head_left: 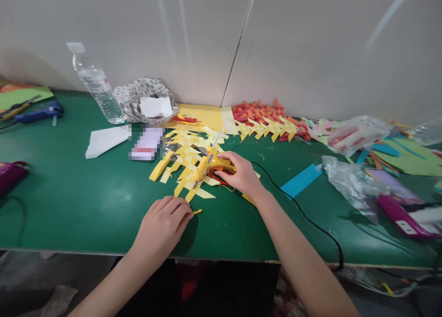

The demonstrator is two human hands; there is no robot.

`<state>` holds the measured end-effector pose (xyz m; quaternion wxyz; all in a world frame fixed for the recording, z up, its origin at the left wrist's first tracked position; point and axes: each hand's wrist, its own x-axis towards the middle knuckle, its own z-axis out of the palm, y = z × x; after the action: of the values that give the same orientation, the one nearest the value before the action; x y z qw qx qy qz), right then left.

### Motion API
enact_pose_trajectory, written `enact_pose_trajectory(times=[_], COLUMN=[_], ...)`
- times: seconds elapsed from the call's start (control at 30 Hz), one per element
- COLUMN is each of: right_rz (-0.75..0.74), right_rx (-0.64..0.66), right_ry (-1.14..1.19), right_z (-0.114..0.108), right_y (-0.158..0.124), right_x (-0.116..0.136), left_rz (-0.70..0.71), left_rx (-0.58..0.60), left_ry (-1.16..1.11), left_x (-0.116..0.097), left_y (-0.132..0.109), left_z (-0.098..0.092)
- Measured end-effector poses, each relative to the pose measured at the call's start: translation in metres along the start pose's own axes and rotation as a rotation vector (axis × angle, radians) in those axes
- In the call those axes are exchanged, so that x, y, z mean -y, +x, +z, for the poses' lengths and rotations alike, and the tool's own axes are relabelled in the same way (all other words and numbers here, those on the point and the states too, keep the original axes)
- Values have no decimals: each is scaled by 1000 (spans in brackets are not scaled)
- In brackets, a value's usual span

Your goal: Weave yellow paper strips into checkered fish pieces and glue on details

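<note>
My right hand (pixel 243 176) is closed around the rear of a yellow hot glue gun (pixel 207 163), thumb below and fingers above. Its metal nozzle points down and to the left, and a glue stick (pixel 218 137) pokes out of its back end. Below and left of the nozzle, my left hand (pixel 169 218) pinches a small, thin yellow piece (pixel 197 211), of which only the tip shows past the fingers. Woven yellow paper strips (pixel 186 157) lie under and beside the glue gun.
A black cord (pixel 293 202) runs right to the table edge. Behind stand a water bottle (pixel 98 87) and a patterned cloth bag (pixel 147 94). Red and yellow woven paper pieces (pixel 265 119) lie by the wall. A blue strip (pixel 301 180) and plastic bag (pixel 352 181) lie right.
</note>
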<state>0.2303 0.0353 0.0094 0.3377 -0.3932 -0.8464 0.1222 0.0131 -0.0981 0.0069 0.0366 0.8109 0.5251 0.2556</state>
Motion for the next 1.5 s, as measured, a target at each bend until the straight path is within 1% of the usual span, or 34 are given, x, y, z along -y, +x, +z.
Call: enact_pose_trajectory(times=[0.07, 0.17, 0.23, 0.3, 0.37, 0.43, 0.53, 0.6, 0.67, 0.9, 1.03, 1.13, 1.23, 1.3, 1.37, 1.43, 1.5], right_rz=[-1, -4, -12, -17, -14, -7, 0, 4, 5, 16, 25, 27, 22, 25, 29, 29, 22], right_rx=[9, 23, 28, 30, 28, 27, 34, 37, 36, 34, 45, 48, 48, 51, 52, 48, 46], right_ry=[0, 3, -5, -17, -20, -18, -20, -24, -25, -45, -49, -52, -52, -51, -48, -44, -39], right_z=[-1, -2, -2, -1, -1, -2, -2, -3, -3, -3, -4, -4, -3, -3, -4, -4, -4], right_y=[0, 1, 1, 1, 1, 1, 1, 0, 0, 1, 1, 1, 1, 1, 1, 0, 0], right_x=[0, 1, 1, 1, 1, 2, 3, 3, 3, 4, 4, 4, 3, 3, 3, 3, 3], left_rz=[16, -3, -35, -76, -130, -228, -346, -384, -391, -353, -332, -310, -285, -248, -207, -128, -29], left_rx=[-39, -83, -82, -63, -56, -58, -3, 18, 14, -88, -87, -101, -138, -116, -124, -135, -120], left_ry=[25, 55, 69, 67, 99, 190, 266, 274, 278, 326, 361, 368, 292, 179, 110, 87, 89], left_x=[-2, -9, -17, -24, -28, -30, -29, -29, -29, -31, -32, -33, -32, -30, -26, -20, -15], left_y=[-3, -8, -10, -9, -3, 5, 18, 23, 24, 19, 19, 16, 10, 7, 4, 2, 0], left_z=[-3, -7, -7, -3, 4, 11, 16, 18, 19, 23, 24, 21, 12, 6, 2, 1, 4])
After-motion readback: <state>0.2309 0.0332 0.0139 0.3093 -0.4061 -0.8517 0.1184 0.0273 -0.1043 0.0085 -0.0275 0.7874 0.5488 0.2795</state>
